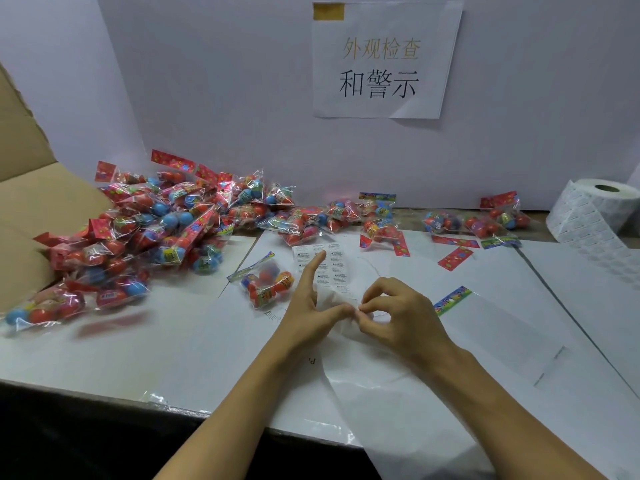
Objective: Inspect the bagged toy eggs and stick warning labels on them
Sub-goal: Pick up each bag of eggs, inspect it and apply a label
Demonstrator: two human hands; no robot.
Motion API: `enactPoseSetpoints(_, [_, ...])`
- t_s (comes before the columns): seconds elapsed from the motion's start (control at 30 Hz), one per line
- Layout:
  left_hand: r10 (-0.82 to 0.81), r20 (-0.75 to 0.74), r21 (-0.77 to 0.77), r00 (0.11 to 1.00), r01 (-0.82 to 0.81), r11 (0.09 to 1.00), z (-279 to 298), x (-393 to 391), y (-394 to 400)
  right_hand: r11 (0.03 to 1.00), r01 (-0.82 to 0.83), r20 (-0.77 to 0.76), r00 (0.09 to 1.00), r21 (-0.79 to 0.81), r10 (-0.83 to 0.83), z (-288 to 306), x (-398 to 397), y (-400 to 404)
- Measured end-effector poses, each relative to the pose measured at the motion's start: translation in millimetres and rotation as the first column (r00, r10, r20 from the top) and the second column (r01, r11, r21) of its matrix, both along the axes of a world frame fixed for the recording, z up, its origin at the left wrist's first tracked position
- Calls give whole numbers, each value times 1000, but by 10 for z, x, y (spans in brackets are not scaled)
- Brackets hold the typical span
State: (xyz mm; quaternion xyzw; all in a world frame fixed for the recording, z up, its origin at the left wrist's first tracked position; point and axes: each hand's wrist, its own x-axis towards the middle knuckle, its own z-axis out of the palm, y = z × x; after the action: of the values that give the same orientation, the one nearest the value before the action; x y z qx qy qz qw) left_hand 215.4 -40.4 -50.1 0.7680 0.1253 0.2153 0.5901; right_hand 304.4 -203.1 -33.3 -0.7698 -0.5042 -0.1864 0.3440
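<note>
A white sheet of warning labels (334, 268) lies on the table in the middle. My left hand (311, 306) rests on it, index finger stretched along the sheet and thumb pressing the lower edge. My right hand (398, 317) pinches a label at the sheet's lower edge, finger and thumb tips meeting beside my left thumb. One bag of red and blue toy eggs (266, 282) lies just left of my left hand. A big pile of bagged eggs (166, 230) covers the left of the table. Several more bags (478, 221) lie at the back right.
An open cardboard box flap (31, 202) stands at the far left. A roll of labels (595, 209) sits at the right back. A clear flat bag with a coloured header (453, 299) lies right of my hands. White paper (381, 393) covers the table.
</note>
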Motion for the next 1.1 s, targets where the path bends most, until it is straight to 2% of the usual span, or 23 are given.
enactPoseSetpoints(0.2, [17, 22, 13, 1000, -17, 1000, -19, 13, 12, 998, -11, -9, 1000, 58, 11, -19, 14, 17])
enactPoseSetpoints(0.33, [18, 51, 24, 999, -19, 1000, 13, 10, -24, 982, 46, -230, 973, 186, -2, -51, 93, 28])
enactPoseSetpoints(0.4, [44, 35, 140, 998, -48, 989, 12, 4, -52, 922, 200, -341, 937, 333, -80, -23, 180, 19])
enactPoseSetpoints(0.47, [70, -26, 247, 997, -62, 967, 12, 1, -86, 781, 426, -532, 834, 457, -145, 11, 334, -29])
enactPoseSetpoints(0.53, [87, -118, 293, 989, -49, 955, 12, 9, -110, 623, 621, -750, 656, 475, -83, 35, 500, -114])
enactPoseSetpoints(0.57, [107, -145, 324, 984, -55, 944, 4, 16, -111, 587, 670, -804, 592, 454, -54, 32, 549, -155])
enactPoseSetpoints(0.6, [132, -153, 367, 979, -68, 928, -8, 21, -107, 580, 688, -818, 571, 436, -63, 25, 571, -176])
enactPoseSetpoints(0.67, [154, -159, 456, 975, -66, 888, -26, 22, -103, 636, 639, -771, 628, 432, -108, 9, 545, -168])
enactPoseSetpoints(0.8, [96, -113, 534, 989, -21, 845, -7, 3, -146, 825, 402, -501, 848, 396, -173, -11, 296, -28])
enactPoseSetpoints(0.83, [53, -75, 487, 996, -10, 873, 3, -7, -153, 855, 352, -448, 879, 380, -163, -18, 240, 1])
enactPoseSetpoints(0.9, [-31, -33, 281, 999, 39, 959, 45, -37, -152, 897, 272, -370, 919, 349, -135, -33, 146, 39])
enactPoseSetpoints(0.97, [-71, -25, 150, 997, 74, 986, 106, -78, -152, 928, 210, -327, 939, 308, -104, -44, 73, 63])
enactPoseSetpoints(1.1, [-107, -39, 130, 994, 111, 985, 160, -108, -174, 951, 138, -306, 951, 278, -49, -53, 20, 70])
